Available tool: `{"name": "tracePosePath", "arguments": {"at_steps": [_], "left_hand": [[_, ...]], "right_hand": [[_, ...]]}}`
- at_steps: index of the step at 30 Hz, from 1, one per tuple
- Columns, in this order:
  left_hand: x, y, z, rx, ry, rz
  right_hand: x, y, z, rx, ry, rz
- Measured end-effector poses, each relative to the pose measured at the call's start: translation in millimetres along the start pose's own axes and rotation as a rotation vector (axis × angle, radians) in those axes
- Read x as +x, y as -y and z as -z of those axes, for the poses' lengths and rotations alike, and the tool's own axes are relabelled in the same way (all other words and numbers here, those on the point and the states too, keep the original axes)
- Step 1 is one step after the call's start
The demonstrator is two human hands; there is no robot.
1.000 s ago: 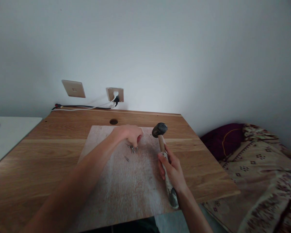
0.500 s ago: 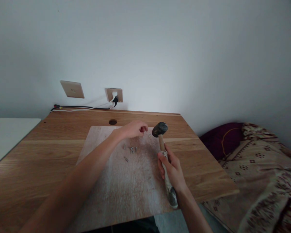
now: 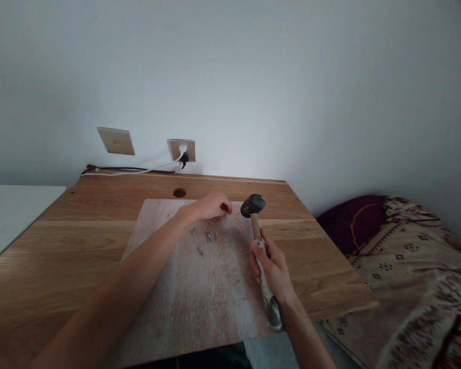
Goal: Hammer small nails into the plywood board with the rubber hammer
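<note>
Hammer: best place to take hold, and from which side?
By the pale lower handle, likely best from near right: it's long and slim, its butt end slants that way, and the bulky dark head sits at the far end.

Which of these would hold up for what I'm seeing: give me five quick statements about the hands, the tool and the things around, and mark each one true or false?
1. The right hand holds a hammer by its handle. True.
2. Both hands are on the hammer. False: the left hand is apart from it, near the far edge of the board.
3. Several nail-like pieces lie on the board. True.
4. Nothing is plugged in at the wall. False: a white plug and a black plug are at the wall socket.
5. Purple fabric lies to the right of the wooden table. True.
</note>
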State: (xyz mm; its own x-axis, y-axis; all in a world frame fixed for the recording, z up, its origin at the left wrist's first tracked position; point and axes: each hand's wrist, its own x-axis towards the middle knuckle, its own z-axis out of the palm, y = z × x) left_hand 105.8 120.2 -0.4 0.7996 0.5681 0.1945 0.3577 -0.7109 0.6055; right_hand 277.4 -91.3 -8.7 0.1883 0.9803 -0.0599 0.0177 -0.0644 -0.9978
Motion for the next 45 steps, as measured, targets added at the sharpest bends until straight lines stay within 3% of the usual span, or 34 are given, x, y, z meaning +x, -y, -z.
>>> {"name": "tracePosePath", "arguments": {"at_steps": [6,12,16,19,27,31,37,45], "left_hand": [[-2,-3,-3.6,-0.061,0.001,0.046],[-10,11,-20.7,-0.182,-0.094,0.116],[-16,12,-30.0,-0.213,-0.209,0.131],[-19,13,-32.5,-0.214,-0.23,0.13],[-22,17,-32.3,-0.207,-0.285,0.105],[-24,17,-29.5,-0.187,-0.314,0.128],[-24,15,-27.1,-0.195,-0.291,0.145],[-25,10,-24.8,-0.21,-0.308,0.188]], "right_hand": [[-1,0,0,-0.007,0.008,-0.005],[-1,0,-2,-0.013,0.044,0.01],[-2,0,-3,-0.011,0.041,0.022],[0,3,-4,0.016,0.054,0.021],[30,25,-7,-0.018,0.091,0.074],[42,29,-4,-0.057,0.18,0.071],[33,32,-3,-0.05,0.263,-0.046],[30,20,-10,-0.017,0.288,-0.046]]}}
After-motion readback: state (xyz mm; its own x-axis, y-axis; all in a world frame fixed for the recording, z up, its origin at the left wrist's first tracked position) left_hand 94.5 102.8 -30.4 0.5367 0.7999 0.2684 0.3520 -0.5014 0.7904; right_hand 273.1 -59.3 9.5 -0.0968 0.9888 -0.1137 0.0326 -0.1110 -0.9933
